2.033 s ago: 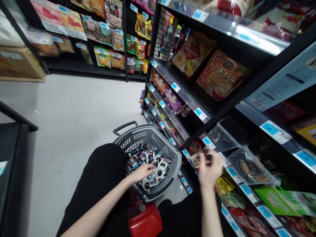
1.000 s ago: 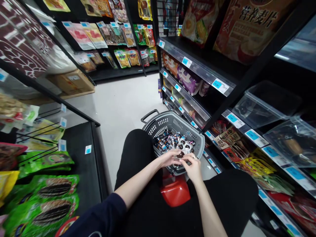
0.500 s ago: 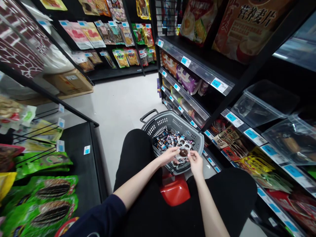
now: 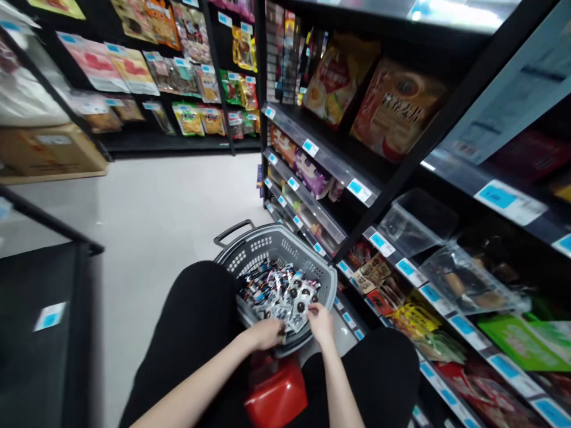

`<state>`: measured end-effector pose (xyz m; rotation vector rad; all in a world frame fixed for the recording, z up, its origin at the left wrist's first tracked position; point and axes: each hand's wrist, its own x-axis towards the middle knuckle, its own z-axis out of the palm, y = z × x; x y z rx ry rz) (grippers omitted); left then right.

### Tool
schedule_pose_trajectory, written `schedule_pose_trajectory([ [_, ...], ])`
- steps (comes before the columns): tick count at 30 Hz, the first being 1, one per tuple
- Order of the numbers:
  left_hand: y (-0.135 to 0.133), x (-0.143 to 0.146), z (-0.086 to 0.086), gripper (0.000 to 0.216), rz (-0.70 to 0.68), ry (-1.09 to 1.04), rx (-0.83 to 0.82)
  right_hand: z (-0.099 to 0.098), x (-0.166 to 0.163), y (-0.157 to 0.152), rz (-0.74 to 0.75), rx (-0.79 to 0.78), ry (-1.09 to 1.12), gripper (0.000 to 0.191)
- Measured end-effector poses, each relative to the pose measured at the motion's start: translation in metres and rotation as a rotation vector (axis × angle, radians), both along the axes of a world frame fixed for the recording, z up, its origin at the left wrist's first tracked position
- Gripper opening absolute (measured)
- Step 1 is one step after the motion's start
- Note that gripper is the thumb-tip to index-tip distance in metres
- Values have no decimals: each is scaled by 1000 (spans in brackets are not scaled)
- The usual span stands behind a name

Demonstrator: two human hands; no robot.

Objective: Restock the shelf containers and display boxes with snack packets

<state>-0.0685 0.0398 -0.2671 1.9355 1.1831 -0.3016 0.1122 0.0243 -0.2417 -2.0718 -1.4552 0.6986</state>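
Note:
A grey perforated shopping basket (image 4: 314,268) stands between my knees, holding several small wrapped packets (image 4: 272,288). On the heap's near side lie clear-and-white packets with dark round pieces inside. My right hand (image 4: 321,324) is at the basket's right side, its fingertips pinched at the edge of a small clear packet (image 4: 301,307) with a dark round piece. At the near rim, my left hand (image 4: 266,334) reaches in with curled fingers beside the packets. Its fingertips are partly hidden, and what they hold cannot be made out.
Below the basket is a glossy red object (image 4: 277,397). Shelves with price tags, bagged cereal (image 4: 397,110) and clear plastic bins (image 4: 473,276) rise close on the right. A black shelf (image 4: 35,321) flanks the left. Snack bags hang at the back, near a cardboard box (image 4: 53,148).
My view has turned to the right. Both hands, earlier close together with a dark round packet between them above the basket, are now lower and farther apart among the packets.

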Motion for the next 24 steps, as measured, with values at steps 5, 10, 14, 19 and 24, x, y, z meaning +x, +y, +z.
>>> schedule_pose_trajectory([
  [5, 5, -4, 0, 46, -10, 103, 94, 127, 87, 51, -146, 477, -312, 44],
  [10, 5, -4, 1, 46, -42, 109, 69, 238, 159, 102, -178, 315, -1024, 54],
  [14, 4, -4, 6, 45, -37, 116, 60, 261, 181, 122, 14, -75, -1037, 23],
  [19, 1, -4, 8, 44, -23, 132, 67, 264, 198, 113, 58, 65, -1023, 17],
  [24, -2, -2, 0, 42, 20, 127, 44, 274, 208, 95, 39, 319, -805, 24],
])
